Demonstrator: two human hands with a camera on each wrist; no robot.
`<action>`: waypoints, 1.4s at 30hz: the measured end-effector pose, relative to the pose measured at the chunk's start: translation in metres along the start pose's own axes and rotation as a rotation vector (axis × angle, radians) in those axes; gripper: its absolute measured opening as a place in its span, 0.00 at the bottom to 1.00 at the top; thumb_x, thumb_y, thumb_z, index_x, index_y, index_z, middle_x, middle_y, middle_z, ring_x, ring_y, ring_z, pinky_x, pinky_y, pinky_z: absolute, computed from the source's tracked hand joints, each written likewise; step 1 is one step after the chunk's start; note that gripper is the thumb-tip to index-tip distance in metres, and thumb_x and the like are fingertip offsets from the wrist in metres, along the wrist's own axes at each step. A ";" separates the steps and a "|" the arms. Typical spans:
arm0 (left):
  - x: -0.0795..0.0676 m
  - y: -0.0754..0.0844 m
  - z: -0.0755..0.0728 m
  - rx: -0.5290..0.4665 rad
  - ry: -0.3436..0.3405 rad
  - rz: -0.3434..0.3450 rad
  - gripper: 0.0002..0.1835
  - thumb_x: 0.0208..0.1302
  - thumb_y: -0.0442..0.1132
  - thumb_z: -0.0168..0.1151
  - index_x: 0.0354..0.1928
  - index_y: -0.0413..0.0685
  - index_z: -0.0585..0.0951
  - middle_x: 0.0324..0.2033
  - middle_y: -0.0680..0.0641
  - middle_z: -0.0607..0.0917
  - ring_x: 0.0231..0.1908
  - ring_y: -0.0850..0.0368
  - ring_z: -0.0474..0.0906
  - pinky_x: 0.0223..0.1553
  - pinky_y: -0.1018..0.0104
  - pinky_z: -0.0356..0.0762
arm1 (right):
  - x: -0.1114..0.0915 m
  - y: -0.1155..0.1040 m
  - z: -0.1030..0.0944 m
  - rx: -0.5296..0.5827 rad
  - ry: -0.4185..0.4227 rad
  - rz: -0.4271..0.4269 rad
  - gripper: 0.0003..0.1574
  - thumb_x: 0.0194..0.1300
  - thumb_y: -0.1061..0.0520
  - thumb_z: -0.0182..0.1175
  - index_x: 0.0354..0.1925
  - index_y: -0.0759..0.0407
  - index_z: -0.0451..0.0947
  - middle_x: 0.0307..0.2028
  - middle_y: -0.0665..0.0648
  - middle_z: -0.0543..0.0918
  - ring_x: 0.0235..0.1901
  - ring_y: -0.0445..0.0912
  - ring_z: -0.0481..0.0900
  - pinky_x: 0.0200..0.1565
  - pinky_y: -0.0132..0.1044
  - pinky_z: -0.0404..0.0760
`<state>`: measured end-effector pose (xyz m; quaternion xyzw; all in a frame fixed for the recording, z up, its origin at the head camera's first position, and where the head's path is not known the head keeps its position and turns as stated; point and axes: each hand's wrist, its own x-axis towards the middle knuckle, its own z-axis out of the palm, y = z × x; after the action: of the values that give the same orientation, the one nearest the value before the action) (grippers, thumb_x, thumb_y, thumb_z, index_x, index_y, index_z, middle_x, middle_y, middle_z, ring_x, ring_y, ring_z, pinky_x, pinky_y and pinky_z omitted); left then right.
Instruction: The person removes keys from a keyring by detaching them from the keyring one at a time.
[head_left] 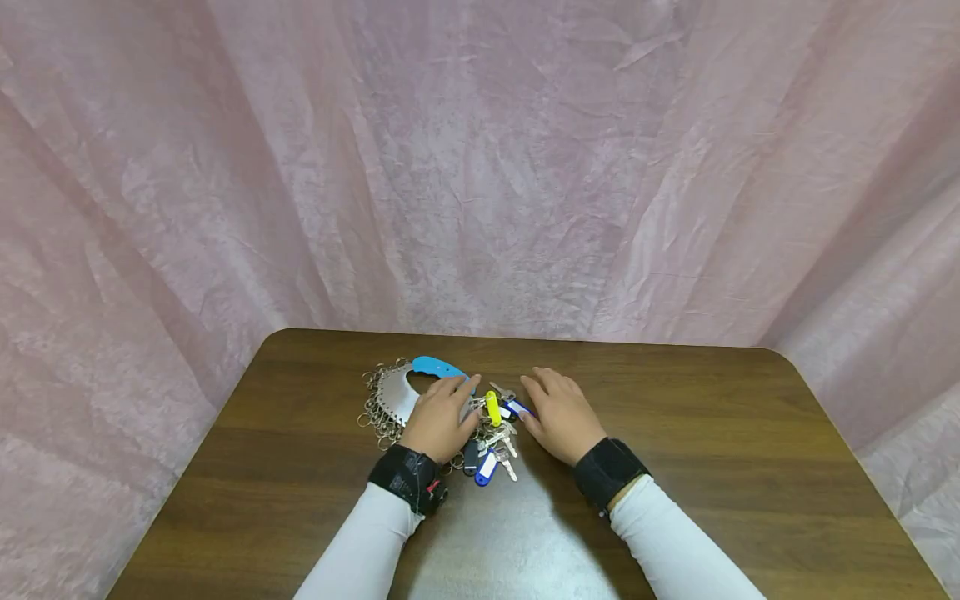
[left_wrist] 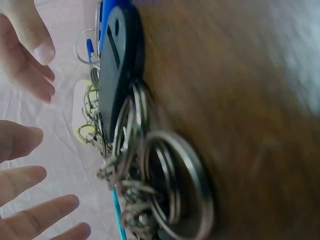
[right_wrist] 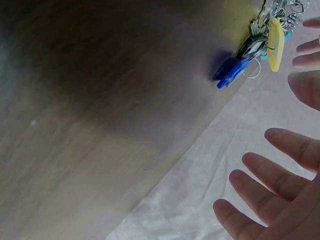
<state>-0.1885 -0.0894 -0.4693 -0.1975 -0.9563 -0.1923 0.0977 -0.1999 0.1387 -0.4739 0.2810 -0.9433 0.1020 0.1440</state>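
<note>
A curved silver metal plate with a blue handle lies on the table, small rings hanging along its outer edge. My left hand is over its right part and hides some of it. Beside it sits a heap of keys with a yellow tag, a blue tag and a black fob. My right hand is just right of the heap, its thumb near another blue tag; contact cannot be told. Both hands have fingers extended and spread, gripping nothing.
The brown wooden table has rounded far corners. A pink curtain hangs behind its far edge. Large metal rings show close up in the left wrist view.
</note>
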 end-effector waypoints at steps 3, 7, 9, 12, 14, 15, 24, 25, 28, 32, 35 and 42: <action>0.000 0.002 0.000 -0.008 0.016 0.022 0.28 0.62 0.46 0.61 0.63 0.47 0.70 0.55 0.39 0.75 0.57 0.42 0.67 0.53 0.44 0.67 | 0.003 -0.002 0.000 0.003 0.002 -0.022 0.32 0.59 0.49 0.64 0.58 0.63 0.71 0.57 0.66 0.70 0.58 0.57 0.65 0.58 0.54 0.63; -0.001 0.006 0.000 -0.029 0.016 0.033 0.27 0.62 0.45 0.62 0.62 0.46 0.71 0.54 0.41 0.76 0.56 0.44 0.68 0.54 0.47 0.68 | 0.007 -0.007 0.000 0.015 -0.010 -0.049 0.29 0.58 0.52 0.65 0.56 0.62 0.73 0.55 0.66 0.72 0.57 0.58 0.66 0.58 0.54 0.64; -0.002 0.007 0.001 -0.038 0.013 0.041 0.27 0.62 0.44 0.62 0.62 0.45 0.71 0.53 0.42 0.76 0.55 0.44 0.68 0.53 0.47 0.68 | 0.009 -0.009 0.000 0.018 -0.021 -0.056 0.28 0.58 0.53 0.65 0.55 0.61 0.74 0.55 0.66 0.72 0.57 0.58 0.66 0.58 0.54 0.64; -0.003 0.010 0.002 -0.045 0.010 0.053 0.27 0.62 0.44 0.61 0.62 0.45 0.71 0.54 0.42 0.76 0.56 0.44 0.68 0.54 0.47 0.67 | 0.013 -0.011 0.002 0.012 -0.032 -0.068 0.25 0.59 0.53 0.65 0.54 0.60 0.75 0.54 0.66 0.73 0.57 0.58 0.67 0.58 0.54 0.64; -0.004 0.011 0.005 -0.053 0.003 0.057 0.27 0.62 0.44 0.61 0.62 0.45 0.71 0.55 0.41 0.75 0.56 0.43 0.68 0.54 0.47 0.67 | 0.014 -0.011 0.005 0.012 -0.034 -0.075 0.24 0.59 0.54 0.65 0.53 0.60 0.76 0.53 0.66 0.73 0.56 0.58 0.67 0.57 0.54 0.65; -0.005 0.012 0.006 -0.058 -0.001 0.055 0.27 0.62 0.44 0.61 0.63 0.46 0.70 0.56 0.41 0.75 0.57 0.43 0.67 0.55 0.48 0.67 | 0.015 -0.011 0.006 0.009 -0.034 -0.079 0.23 0.59 0.55 0.64 0.53 0.59 0.76 0.53 0.66 0.74 0.56 0.58 0.67 0.57 0.54 0.65; -0.004 0.021 0.008 -0.067 -0.039 0.069 0.27 0.62 0.43 0.61 0.63 0.47 0.70 0.60 0.39 0.70 0.59 0.40 0.64 0.56 0.45 0.65 | 0.022 -0.012 0.009 0.002 -0.045 -0.104 0.20 0.60 0.59 0.64 0.51 0.59 0.77 0.51 0.65 0.75 0.55 0.57 0.69 0.55 0.53 0.67; -0.005 0.022 0.008 -0.058 -0.052 0.070 0.27 0.62 0.43 0.61 0.63 0.47 0.71 0.61 0.39 0.70 0.59 0.40 0.63 0.55 0.44 0.65 | 0.022 -0.012 0.010 0.001 -0.046 -0.107 0.19 0.60 0.59 0.64 0.51 0.59 0.78 0.50 0.65 0.75 0.54 0.57 0.69 0.55 0.53 0.67; -0.007 0.024 0.009 -0.019 -0.097 0.079 0.24 0.63 0.45 0.60 0.60 0.47 0.74 0.62 0.40 0.69 0.60 0.38 0.63 0.54 0.43 0.67 | 0.024 -0.013 0.011 0.007 -0.045 -0.114 0.17 0.59 0.60 0.64 0.48 0.59 0.79 0.49 0.64 0.76 0.53 0.56 0.70 0.54 0.53 0.68; -0.008 0.026 0.011 0.027 -0.130 0.091 0.21 0.64 0.47 0.58 0.56 0.46 0.77 0.61 0.41 0.70 0.59 0.40 0.64 0.52 0.43 0.68 | 0.026 -0.013 0.011 0.010 -0.043 -0.125 0.15 0.57 0.62 0.64 0.45 0.59 0.79 0.47 0.63 0.77 0.51 0.56 0.71 0.53 0.53 0.69; -0.009 0.026 0.012 0.045 -0.132 0.101 0.20 0.64 0.47 0.58 0.54 0.47 0.79 0.59 0.42 0.72 0.59 0.41 0.65 0.52 0.44 0.68 | 0.027 -0.013 0.012 0.014 -0.040 -0.127 0.14 0.56 0.63 0.64 0.44 0.59 0.79 0.46 0.62 0.77 0.50 0.56 0.71 0.53 0.52 0.69; -0.010 0.030 0.010 0.051 -0.172 0.109 0.18 0.65 0.48 0.58 0.53 0.51 0.80 0.59 0.45 0.73 0.60 0.43 0.64 0.53 0.44 0.67 | 0.029 -0.010 0.016 0.009 -0.032 -0.119 0.14 0.53 0.63 0.66 0.41 0.59 0.79 0.43 0.60 0.77 0.48 0.55 0.72 0.51 0.51 0.70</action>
<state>-0.1678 -0.0631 -0.4713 -0.2626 -0.9535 -0.1448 0.0305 -0.2208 0.1111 -0.4782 0.3388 -0.9267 0.0929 0.1333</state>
